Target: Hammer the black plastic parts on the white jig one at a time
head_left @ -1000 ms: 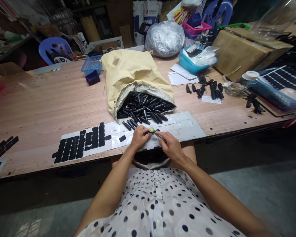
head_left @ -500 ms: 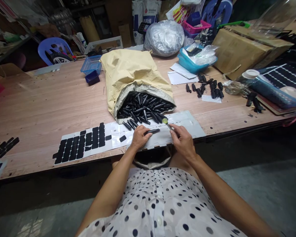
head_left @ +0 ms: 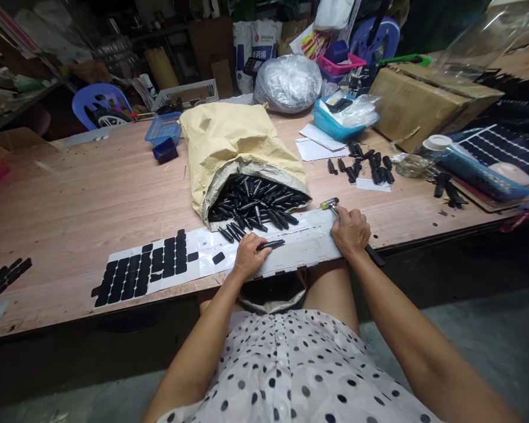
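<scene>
My left hand (head_left: 249, 255) is closed on a slim black tapered plastic piece (head_left: 274, 243), which lies sideways over a grey-white board (head_left: 291, 255) at the table's front edge. In my right hand (head_left: 351, 232) is a small hammer (head_left: 329, 203) with a yellow-green face. Its head is at the board's right end, and its black handle sticks out behind my hand over the table edge. Just beyond my left hand, several similar black pieces (head_left: 282, 218) spill from the mouth of a beige sack (head_left: 242, 129).
Black rounded stickers (head_left: 127, 273) cover a white sheet to the left. A dark blue tray (head_left: 165, 151) stands beside the sack. Short black parts (head_left: 381, 170) lie at the right, near a teal basket (head_left: 341, 123) and a cardboard box (head_left: 417, 106). An open bag (head_left: 273, 302) sits below the edge.
My right hand has moved right with the hammer, away from the black piece. The left hand still holds the piece in about the same place. The camera view has shifted slightly.
</scene>
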A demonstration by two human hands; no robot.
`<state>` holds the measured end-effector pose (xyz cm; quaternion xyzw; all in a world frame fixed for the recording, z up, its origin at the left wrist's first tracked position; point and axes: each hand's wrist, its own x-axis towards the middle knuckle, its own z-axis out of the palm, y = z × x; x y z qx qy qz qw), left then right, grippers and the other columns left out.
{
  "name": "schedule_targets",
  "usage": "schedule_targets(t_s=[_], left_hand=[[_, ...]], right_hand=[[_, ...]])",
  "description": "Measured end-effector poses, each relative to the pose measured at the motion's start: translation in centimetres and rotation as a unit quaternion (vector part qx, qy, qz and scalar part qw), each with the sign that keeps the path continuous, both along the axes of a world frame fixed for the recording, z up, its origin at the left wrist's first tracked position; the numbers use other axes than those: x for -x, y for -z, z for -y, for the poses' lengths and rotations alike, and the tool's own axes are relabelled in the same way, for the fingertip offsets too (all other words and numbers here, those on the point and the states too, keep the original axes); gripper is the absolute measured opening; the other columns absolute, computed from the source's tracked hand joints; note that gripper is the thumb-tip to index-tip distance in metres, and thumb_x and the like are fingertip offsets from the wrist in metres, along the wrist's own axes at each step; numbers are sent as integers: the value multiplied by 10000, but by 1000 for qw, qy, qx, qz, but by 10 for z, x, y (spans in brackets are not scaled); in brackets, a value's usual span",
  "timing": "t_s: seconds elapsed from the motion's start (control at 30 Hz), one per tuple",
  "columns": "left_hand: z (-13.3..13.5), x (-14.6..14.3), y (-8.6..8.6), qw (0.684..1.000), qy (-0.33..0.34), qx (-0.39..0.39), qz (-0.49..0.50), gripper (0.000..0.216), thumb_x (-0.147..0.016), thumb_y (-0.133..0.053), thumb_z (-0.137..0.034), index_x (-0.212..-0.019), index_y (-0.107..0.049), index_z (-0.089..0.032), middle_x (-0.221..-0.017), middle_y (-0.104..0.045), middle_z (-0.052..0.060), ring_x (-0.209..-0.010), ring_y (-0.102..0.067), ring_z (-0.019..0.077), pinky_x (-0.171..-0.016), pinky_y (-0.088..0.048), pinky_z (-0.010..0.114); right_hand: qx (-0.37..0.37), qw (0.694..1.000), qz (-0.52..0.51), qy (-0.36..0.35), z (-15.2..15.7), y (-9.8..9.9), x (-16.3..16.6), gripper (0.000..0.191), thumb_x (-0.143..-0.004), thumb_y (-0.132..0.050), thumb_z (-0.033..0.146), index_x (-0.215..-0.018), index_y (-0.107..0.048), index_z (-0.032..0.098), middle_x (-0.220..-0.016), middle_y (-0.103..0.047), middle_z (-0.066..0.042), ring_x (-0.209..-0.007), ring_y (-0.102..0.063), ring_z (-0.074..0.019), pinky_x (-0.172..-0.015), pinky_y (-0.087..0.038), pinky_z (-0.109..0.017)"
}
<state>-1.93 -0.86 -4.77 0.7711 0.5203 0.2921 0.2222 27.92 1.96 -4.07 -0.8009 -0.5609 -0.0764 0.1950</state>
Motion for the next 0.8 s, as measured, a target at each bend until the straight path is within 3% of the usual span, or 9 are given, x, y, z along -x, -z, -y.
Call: schedule_targets(t_s=[0.23, 0.37, 0.57, 0.7, 0.8], left_hand=[[1, 1, -3, 1000, 2, 12, 5, 105, -866, -740, -262, -962, -776, -239, -875, -660, 28, -874, -603, 220, -867, -526, 390], [8, 2, -11, 999, 38, -2, -16, 111, -873, -749, -294, -963, -793, -246, -928, -690, 50, -926, -609, 237, -904, -513, 415], [52, 5, -12, 981, 166, -59, -79, 165, -845, -807, -348, -1003, -815, -303, -1349, -672, 85, -1215, -567, 312, -1062, -440, 500], [72, 1, -4, 978, 158, -64, -120, 217, -807, -851, -377, -1004, -813, -296, -1535, -570, 90, -1321, -502, 357, -1110, -419, 561], [74, -3, -4, 983, 139, -65, -106, 265, -753, -895, -429, -958, -816, -280, -1552, -553, 103, -1334, -501, 375, -1103, -437, 578]], right_hand=[[2, 1000, 12, -9, -1, 2, 1, 351, -951, -503, 192, -1221, -727, 205, -980, -583, -128, -887, -476, -253, -672, -264, -330], [-10, 1000, 11, -19, -1, 5, 0, 344, -937, -514, 196, -1219, -711, 197, -981, -581, -133, -892, -478, -258, -668, -267, -332], [-12, 1000, 14, -15, -1, 7, 1, 343, -929, -510, 197, -1210, -707, 203, -978, -579, -130, -897, -480, -263, -678, -281, -332], [-8, 1000, 10, -13, -1, 5, 2, 351, -939, -497, 199, -1221, -705, 196, -997, -585, -140, -905, -484, -269, -678, -276, -335], [-3, 1000, 7, -13, -1, 4, 1, 359, -945, -484, 191, -1226, -708, 192, -1000, -595, -144, -911, -493, -271, -670, -263, -333]])
